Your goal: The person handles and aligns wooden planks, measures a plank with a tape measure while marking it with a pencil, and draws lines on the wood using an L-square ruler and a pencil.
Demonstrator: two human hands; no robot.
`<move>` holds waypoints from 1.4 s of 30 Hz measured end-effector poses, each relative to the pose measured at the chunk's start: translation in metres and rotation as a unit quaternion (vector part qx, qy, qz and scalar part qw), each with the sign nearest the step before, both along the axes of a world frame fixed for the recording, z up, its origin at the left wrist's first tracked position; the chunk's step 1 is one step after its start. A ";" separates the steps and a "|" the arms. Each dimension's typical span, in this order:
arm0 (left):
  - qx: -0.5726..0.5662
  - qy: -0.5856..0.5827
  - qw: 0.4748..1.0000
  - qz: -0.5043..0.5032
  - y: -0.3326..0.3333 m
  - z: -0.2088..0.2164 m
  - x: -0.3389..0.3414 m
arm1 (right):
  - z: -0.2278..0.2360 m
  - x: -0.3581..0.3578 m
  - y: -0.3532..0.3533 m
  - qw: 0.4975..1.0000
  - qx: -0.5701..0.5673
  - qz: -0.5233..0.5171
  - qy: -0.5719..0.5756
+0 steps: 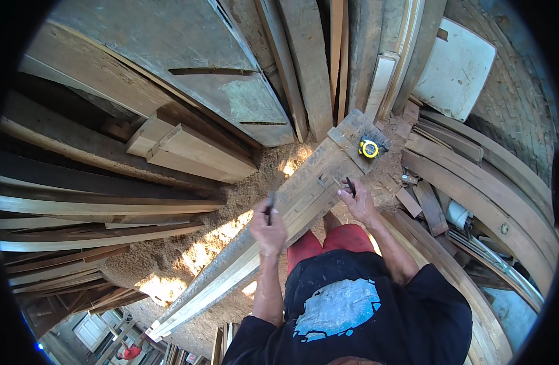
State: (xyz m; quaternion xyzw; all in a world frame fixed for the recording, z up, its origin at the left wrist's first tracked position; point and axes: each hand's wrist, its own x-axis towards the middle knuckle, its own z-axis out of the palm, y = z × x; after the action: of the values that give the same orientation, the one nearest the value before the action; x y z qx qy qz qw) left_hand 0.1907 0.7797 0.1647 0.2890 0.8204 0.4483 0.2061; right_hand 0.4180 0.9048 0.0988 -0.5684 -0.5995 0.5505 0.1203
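My left hand (269, 230) is closed round a dark, narrow tool (271, 201). The tool points up past the fist, its far end blurred, so I cannot make out its kind. My right hand (358, 204) grips a slim black stick-like tool (350, 186) over the bench's right side; its kind is also unclear. Between the hands, a long pale timber (297, 210) runs slantwise along a weathered plank bench (303, 170). A small dark notch (321, 180) shows in the wood near my right hand. Beyond it, a yellow and black tape measure (369, 149) rests at the bench's far end.
Wood shavings (230, 228) cover the ground to the left. Boards (97, 204) and squared timbers (200, 152) are stacked at the left, with upright planks (303, 67) at the back. Curved boards (480, 188) and a white panel (459, 70) stand at the right.
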 end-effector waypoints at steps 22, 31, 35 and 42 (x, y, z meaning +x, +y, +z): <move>-0.212 -0.343 0.844 -0.353 0.024 -0.095 -0.055 | 0.019 0.030 -0.038 0.976 0.092 -0.182 -0.077; -0.194 -0.247 0.853 -0.416 0.017 -0.102 -0.059 | 0.023 -0.021 -0.040 0.985 0.077 -0.144 -0.054; -0.216 -0.289 0.817 -0.450 0.029 -0.092 -0.062 | 0.016 -0.019 -0.044 0.984 0.066 -0.148 -0.068; -0.234 -0.265 0.800 -0.484 0.028 -0.097 -0.067 | 0.014 -0.029 -0.048 0.985 0.059 -0.147 -0.072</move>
State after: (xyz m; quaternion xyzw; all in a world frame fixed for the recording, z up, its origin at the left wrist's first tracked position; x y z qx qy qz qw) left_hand 0.1232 0.8080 0.0680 0.4616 0.5669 0.1430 0.6671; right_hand 0.3892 0.8569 0.1128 -0.6803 -0.5476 0.4486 0.1900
